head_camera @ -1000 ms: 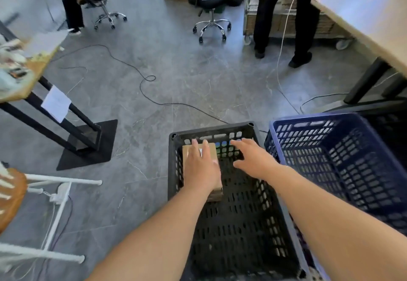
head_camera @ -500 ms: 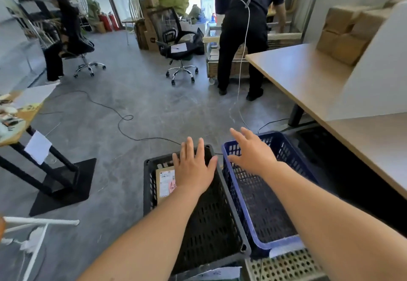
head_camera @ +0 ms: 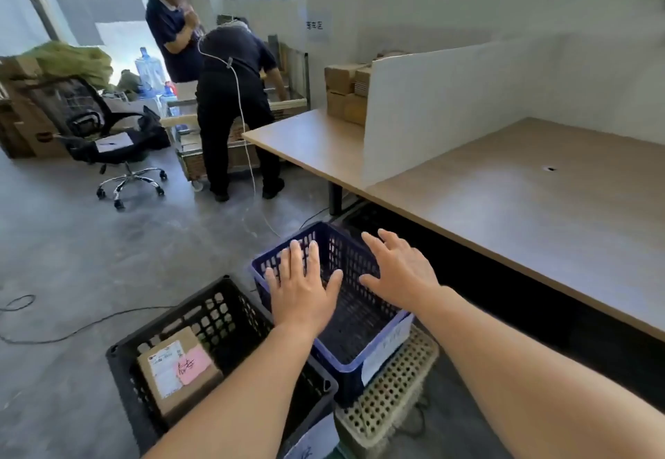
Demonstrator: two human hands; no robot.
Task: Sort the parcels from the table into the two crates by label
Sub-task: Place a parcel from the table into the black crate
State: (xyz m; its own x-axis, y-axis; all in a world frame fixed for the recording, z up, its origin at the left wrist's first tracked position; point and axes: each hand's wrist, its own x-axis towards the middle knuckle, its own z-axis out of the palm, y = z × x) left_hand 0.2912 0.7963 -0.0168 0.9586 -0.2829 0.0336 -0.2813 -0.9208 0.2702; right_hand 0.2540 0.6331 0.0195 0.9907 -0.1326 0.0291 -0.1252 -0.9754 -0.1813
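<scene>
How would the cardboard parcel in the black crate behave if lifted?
The parcel looks boxy with flat faces, so probably stiff and unlikely to roll. Matte cardboard likely isn't slippery. Its pink note might peel if rubbed.

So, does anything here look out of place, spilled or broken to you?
Nothing looks spilled or damaged. The parcel lies label up in the black crate, and the blue crate looks empty. The only odd thing is a loose cable trailing across the floor on the left, which someone might trip on.
</scene>
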